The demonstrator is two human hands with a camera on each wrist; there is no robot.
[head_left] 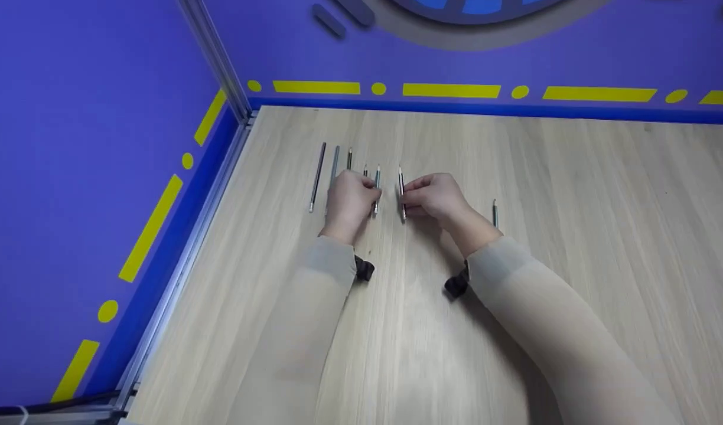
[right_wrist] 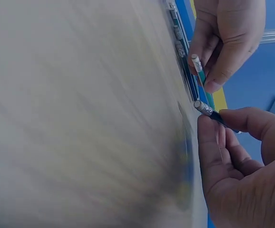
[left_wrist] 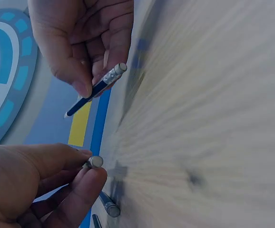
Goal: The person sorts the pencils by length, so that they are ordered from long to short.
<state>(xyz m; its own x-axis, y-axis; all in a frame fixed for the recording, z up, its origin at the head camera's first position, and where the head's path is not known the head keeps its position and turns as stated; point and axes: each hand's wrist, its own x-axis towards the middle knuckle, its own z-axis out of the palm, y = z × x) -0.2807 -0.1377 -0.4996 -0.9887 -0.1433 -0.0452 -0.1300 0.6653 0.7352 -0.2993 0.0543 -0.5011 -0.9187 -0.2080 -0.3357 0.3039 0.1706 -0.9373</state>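
Note:
My left hand (head_left: 348,199) pinches a green pencil (right_wrist: 201,76) between thumb and fingers, its white eraser end pointing back toward me. Facing it, my right hand (head_left: 439,195) pinches a dark blue pencil (left_wrist: 98,89) with a silver ferrule and eraser. Both pencils point away from me, a small gap between them. To the left lie a dark pencil (head_left: 318,177) and a grey-blue pencil (head_left: 336,158). Two more pencils show only their sharpened tips beyond my left hand, one a dark pencil (head_left: 349,156); the hand hides the rest of them.
Beyond my right wrist lies another dark green pencil (head_left: 495,211), partly hidden by the forearm. The light wooden table (head_left: 621,236) meets a blue-purple wall (head_left: 456,65) at the back. A metal frame rail (head_left: 178,283) runs along the left edge.

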